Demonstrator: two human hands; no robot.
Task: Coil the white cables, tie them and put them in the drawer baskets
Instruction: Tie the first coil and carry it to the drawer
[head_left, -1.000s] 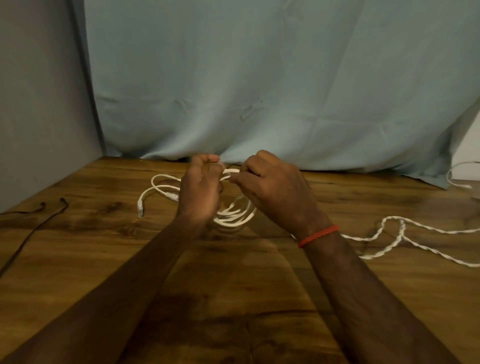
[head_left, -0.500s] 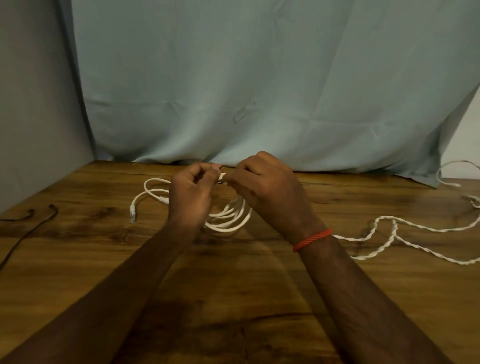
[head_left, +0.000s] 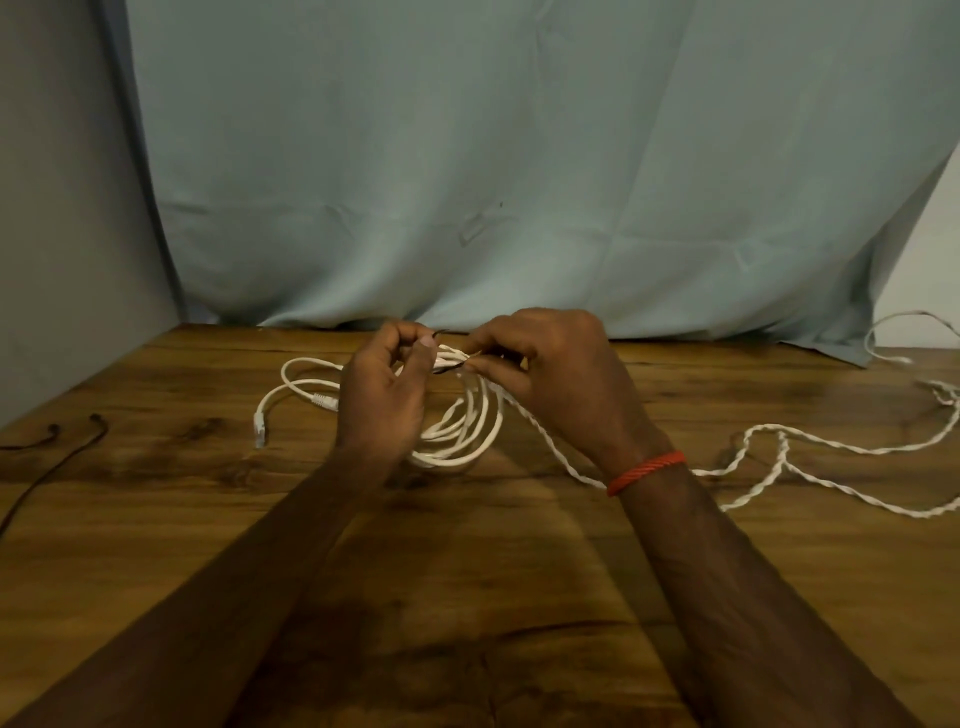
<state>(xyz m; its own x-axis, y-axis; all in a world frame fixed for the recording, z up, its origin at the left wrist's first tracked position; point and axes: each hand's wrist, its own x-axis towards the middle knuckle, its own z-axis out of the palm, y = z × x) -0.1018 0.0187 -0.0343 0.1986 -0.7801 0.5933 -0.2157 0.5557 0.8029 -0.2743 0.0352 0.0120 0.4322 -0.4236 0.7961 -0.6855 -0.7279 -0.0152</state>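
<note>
A coiled white cable hangs from my two hands just above the wooden table. My left hand grips the top of the coil, fingers curled. My right hand pinches a thin black tie across the coil's top strands. The cable's two plug ends trail to the left on the table. A second, twisted white cable lies loose on the right, passing under my right wrist. No drawer baskets are in view.
Thin black ties lie at the table's left edge. A pale blue cloth hangs behind the table. Another white wire loops at the far right.
The hands stay together at the coil's top. A black tie now shows between the fingertips. The view has shifted slightly.
</note>
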